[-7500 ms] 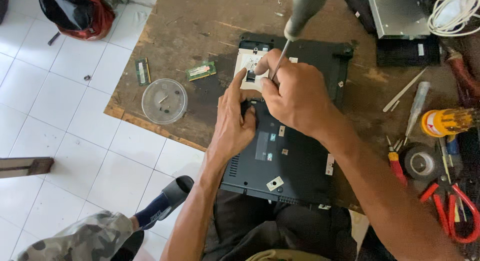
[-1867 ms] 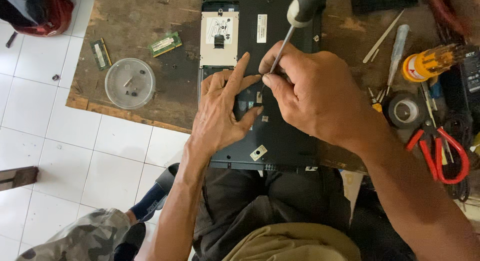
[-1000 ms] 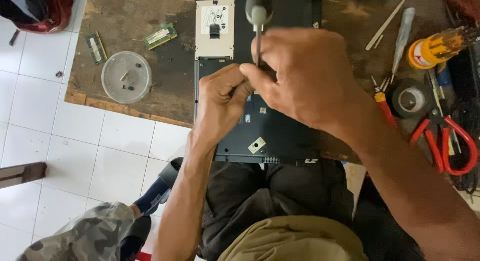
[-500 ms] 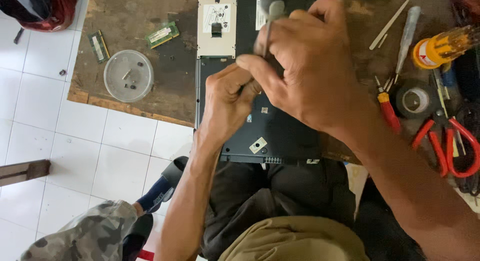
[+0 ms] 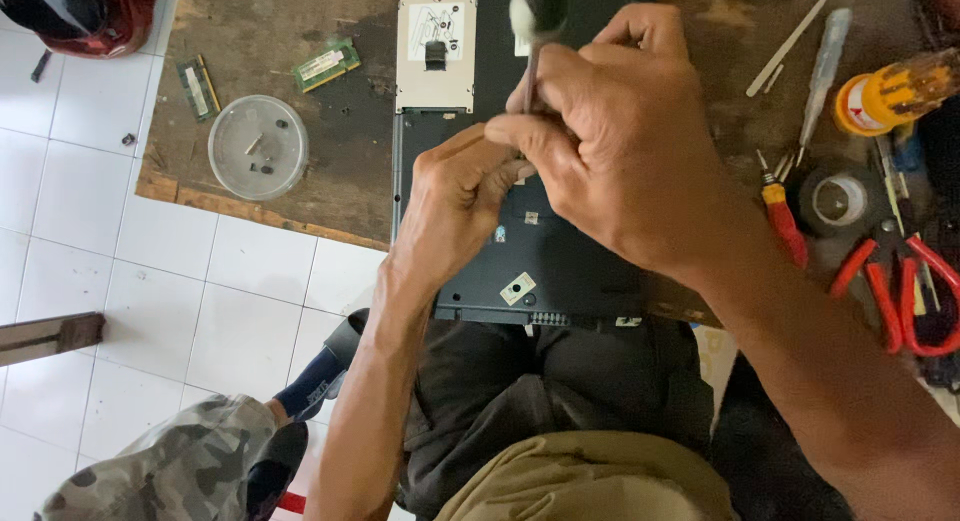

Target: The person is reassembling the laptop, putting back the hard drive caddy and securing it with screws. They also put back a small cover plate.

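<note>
- Black plastic fills the middle: an upturned laptop (image 5: 545, 261) lies on the wooden worktop (image 5: 300, 41), its near end hanging over the near edge above the person's lap.
- Right hand (image 5: 630, 146) has its fingers clamped on a screwdriver (image 5: 535, 21), shaft pointing down into the laptop base; the tip is hidden behind the hands.
- Left hand (image 5: 455, 206) rests on the base just beside the shaft, fingers pinched together at the tip. Whether they grip a screw I cannot tell.
- Risk, as I judge it: the tip could slip out of the screw head and gouge the plastic or jab the left fingertips, since they crowd the shaft so closely.
- A loosened screw could also roll off the overhanging end onto the tiled floor (image 5: 110, 271).
- Beyond the hands, a silver drive caddy (image 5: 435, 51) sits in its bay.
- Toward the left edge: a clear round lid (image 5: 258, 146) holding small screws, plus two green memory sticks (image 5: 325, 66).
- Right edge is crowded: red-handled pliers (image 5: 900, 291), a tape roll (image 5: 838, 199), a yellow screwdriver handle (image 5: 895, 91).
</note>
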